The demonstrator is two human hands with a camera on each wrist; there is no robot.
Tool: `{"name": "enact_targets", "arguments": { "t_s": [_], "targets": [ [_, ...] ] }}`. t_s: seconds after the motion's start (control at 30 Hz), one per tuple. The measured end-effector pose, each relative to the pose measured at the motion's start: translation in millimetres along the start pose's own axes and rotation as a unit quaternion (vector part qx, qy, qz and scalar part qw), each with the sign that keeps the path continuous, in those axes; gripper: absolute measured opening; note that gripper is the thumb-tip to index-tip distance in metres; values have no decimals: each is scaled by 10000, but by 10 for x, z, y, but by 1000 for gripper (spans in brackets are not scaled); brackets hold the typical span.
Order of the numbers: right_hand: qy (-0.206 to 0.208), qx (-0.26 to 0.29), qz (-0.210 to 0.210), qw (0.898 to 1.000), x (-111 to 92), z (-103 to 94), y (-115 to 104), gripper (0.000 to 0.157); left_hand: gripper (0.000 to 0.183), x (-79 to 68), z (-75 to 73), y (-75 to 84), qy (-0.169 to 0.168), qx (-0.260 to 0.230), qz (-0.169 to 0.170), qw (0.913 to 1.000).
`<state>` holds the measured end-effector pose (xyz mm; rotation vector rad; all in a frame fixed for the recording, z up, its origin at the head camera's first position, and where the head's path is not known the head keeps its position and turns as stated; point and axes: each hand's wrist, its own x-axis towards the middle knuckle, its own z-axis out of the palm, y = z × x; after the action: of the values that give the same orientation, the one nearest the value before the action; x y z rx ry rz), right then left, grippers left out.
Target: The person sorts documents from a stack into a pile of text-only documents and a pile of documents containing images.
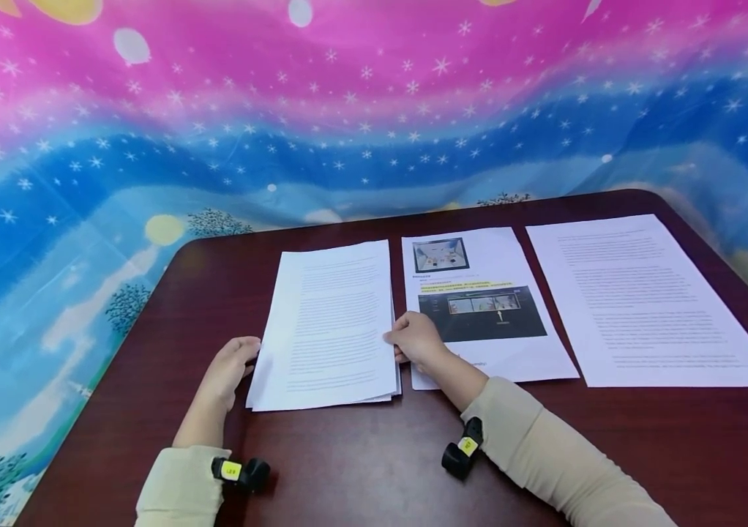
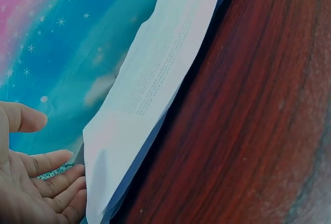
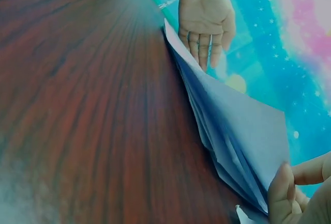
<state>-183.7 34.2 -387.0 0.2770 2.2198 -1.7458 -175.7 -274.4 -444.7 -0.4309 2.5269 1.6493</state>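
A stack of printed paper sheets [image 1: 334, 322] lies on the table, its sheets slightly fanned at the lower right corner. My left hand [image 1: 229, 369] is at the stack's left edge. In the left wrist view the left fingers [image 2: 57, 188] reach the paper's edge, while the thumb stands apart from it. On the opposite side, my right hand [image 1: 421, 340] pinches the stack's right edge between thumb and fingers. The right wrist view shows loose layers along the near edge of the stack [image 3: 222, 115], with my right hand [image 3: 305, 198] at its corner.
Right of the stack lies a page with pictures and yellow highlighting [image 1: 476, 307], partly under my right forearm. Farther right is a sheet of plain text [image 1: 651, 307]. The dark wooden table [image 1: 348, 468] meets a colourful patterned cloth [image 1: 361, 110] at the back.
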Motion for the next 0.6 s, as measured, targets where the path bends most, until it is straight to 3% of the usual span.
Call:
{"name": "enact_targets", "arguments": {
  "t_s": [0.27,0.43,0.6],
  "targets": [
    [-171,264,116,9994,25,-19,-4,4,48,41,22,26,216,-75,23,9997],
    [-437,720,149,9963,47,-23,23,7,43,-129,58,254,103,-295,-95,9995],
    [-663,1203,-35,9905,49,-50,36,8,42,-352,70,549,81,-193,-139,9997]
  ]
}}
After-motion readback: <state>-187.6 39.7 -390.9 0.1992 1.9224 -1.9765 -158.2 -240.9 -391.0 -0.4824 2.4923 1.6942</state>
